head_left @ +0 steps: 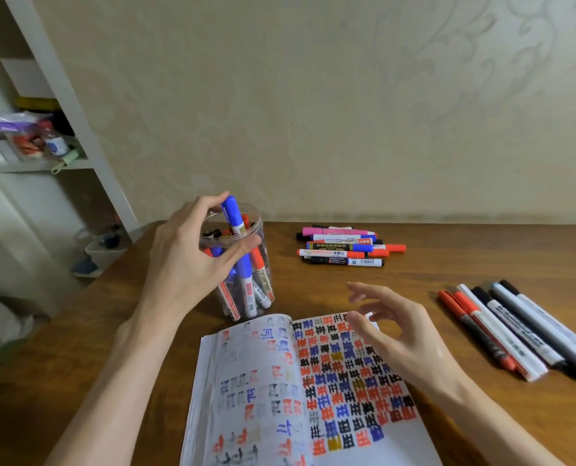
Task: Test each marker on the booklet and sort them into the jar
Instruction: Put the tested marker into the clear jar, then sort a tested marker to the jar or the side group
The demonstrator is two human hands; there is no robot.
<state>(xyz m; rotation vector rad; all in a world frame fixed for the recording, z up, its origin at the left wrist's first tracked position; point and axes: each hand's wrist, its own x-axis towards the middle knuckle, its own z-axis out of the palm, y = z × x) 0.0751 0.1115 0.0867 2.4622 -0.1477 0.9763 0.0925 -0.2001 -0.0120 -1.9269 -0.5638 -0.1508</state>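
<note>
L hand (192, 250) pinches blue marker (237, 243) in jar (246, 264) – R hand (390, 327) slack over booklet (313, 398).

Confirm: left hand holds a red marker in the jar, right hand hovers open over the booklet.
Wrong colour: the head view shows the left hand holding a blue marker in the jar; the right hand hovers open over the booklet.

Your left hand (192, 250) and the blue marker (234, 220) it pinches fill the jar (260, 227) mouth. Bare table (313, 290) lies open between the jar, the booklet (263, 381) and the far marker pile (343, 247). Your right hand (390, 327) hovers over the booklet's right page, and the marker row (515, 331) bars the table to its right.
</note>
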